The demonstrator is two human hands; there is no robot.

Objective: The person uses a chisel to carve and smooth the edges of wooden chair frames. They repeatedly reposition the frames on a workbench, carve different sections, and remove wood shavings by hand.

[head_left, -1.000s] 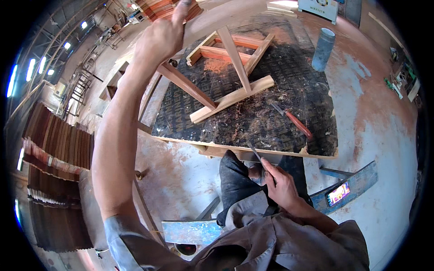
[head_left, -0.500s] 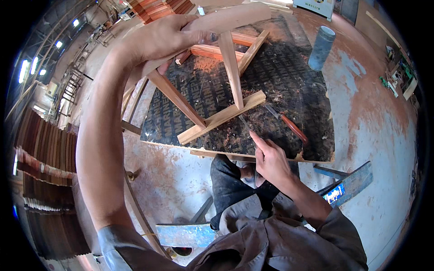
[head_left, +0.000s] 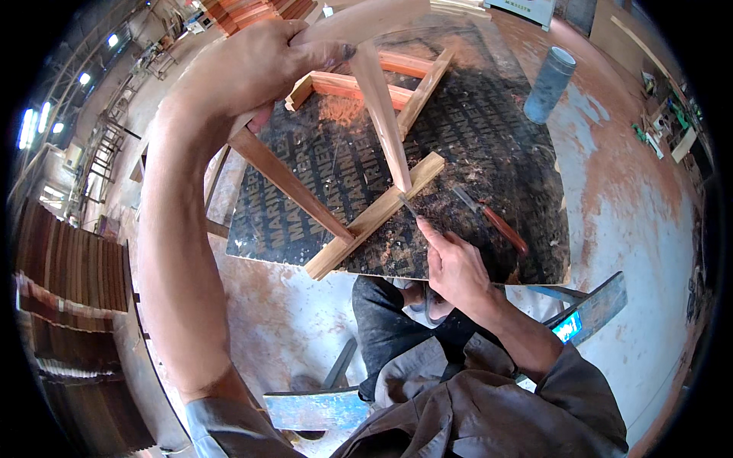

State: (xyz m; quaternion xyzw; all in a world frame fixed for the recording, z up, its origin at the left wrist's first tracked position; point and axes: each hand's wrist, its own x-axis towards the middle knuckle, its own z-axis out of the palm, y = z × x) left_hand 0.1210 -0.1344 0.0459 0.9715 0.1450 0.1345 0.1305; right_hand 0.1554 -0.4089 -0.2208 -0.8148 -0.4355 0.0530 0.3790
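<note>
My left hand [head_left: 237, 72] grips the raised end of a wooden frame, thumb on its broad upper board [head_left: 374, 21]. Two slanting wooden legs [head_left: 382, 114] run down from there into a bottom rail [head_left: 374, 217], whose near end pokes past the tabletop's front edge. My right hand [head_left: 458, 267] is closed, its index finger stretched along a thin metal blade [head_left: 409, 205]; the handle is hidden in the palm. The blade's tip is at the joint of the right leg and the rail. To the right lies a chisel-like tool with a reddish handle [head_left: 504, 229].
A dark printed board [head_left: 489, 153] forms the tabletop, strewn with shavings. An orange-toned wooden frame [head_left: 343, 85] lies behind, beside orange dust. At the back right stands a blue-grey cylinder [head_left: 550, 85]. A lit phone [head_left: 567, 327] rests on a low bench; stacked wood strips [head_left: 69, 267] stand left.
My left hand has moved left with the frame's upper end. The bottom rail's near end has come out over the table edge. My right hand's blade has shifted slightly up-left to the joint.
</note>
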